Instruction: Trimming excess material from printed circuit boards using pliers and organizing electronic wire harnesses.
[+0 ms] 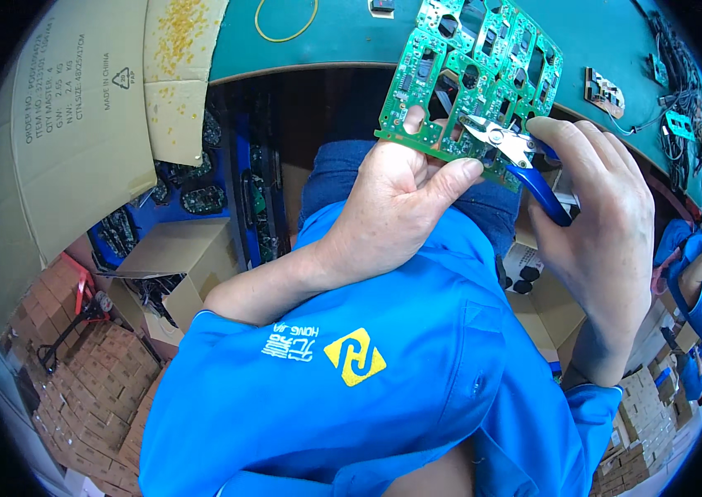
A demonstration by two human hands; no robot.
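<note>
A green circuit board panel (417, 91) with several cut-out openings is held up over the table's near edge. My left hand (405, 190) grips its lower edge, thumb in front and fingers behind, one fingertip showing through an opening. In my right hand (603, 182) is a pair of side cutters (515, 147) with blue handles. Their silver jaws lie against the lower middle of the panel, among its slots. Whether the blades are closed on the board I cannot tell.
On the green table (351, 45) lie a yellow rubber band (309, 25), a small board piece (604, 93) and dark cables (686, 124) at the right. A large cardboard box (77, 124) stands left. Below are an open carton (189, 248) and blue bins of dark boards (202, 199). Another person's arm (699, 277) shows far right.
</note>
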